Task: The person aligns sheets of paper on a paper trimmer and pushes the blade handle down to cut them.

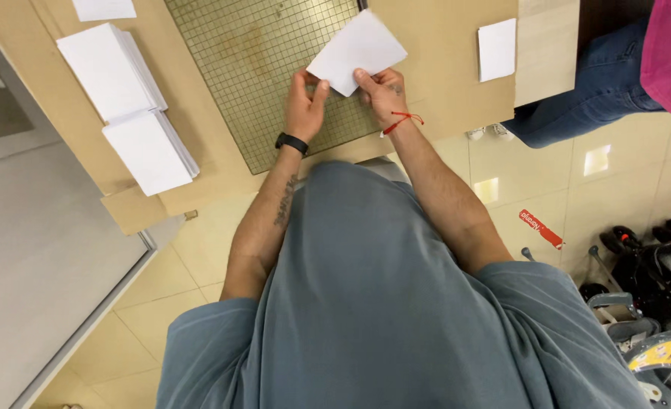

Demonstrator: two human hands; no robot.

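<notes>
A small white sheet of paper (356, 51) is held above a green gridded cutting mat (259, 53). My left hand (305, 102), with a black band on the wrist, pinches the sheet's lower left corner. My right hand (381, 95), with a red string on the wrist, grips its lower right edge with the thumb on top. The sheet is tilted, its far corner pointing up and right. The mat lies on a brown cardboard-covered table (441, 91).
Two stacks of white sheets (127, 106) lie on the table's left side. A single white slip (496, 49) sits to the right, another white sheet (104, 7) at the top left. A person in jeans (600, 83) sits at right. Black wheeled gear (653, 265) stands on the tiled floor.
</notes>
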